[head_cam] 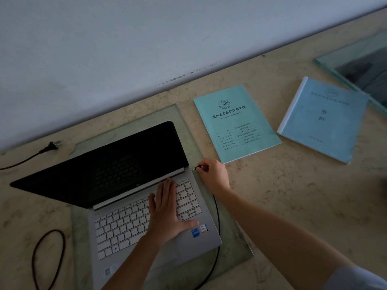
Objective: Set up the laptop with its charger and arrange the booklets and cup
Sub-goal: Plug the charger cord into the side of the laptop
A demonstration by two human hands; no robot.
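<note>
An open silver laptop (117, 206) with a dark screen sits on a glass pane (234, 243) on the stone counter. My left hand (167, 214) lies flat on the right part of its keyboard. My right hand (213, 174) pinches the charger's small plug (198, 167), its tip just off the laptop's right edge near the hinge. The black charger cable (216, 245) trails down along the laptop's right side. A teal booklet (236, 122) lies to the right of the screen, and a blue booklet (324, 120) further right. No cup is in view.
A wall plug with black cord (50, 146) lies at the far left by the white wall. A dark cord loop (48, 258) rests at the lower left. Another glass pane (360, 65) lies at the upper right.
</note>
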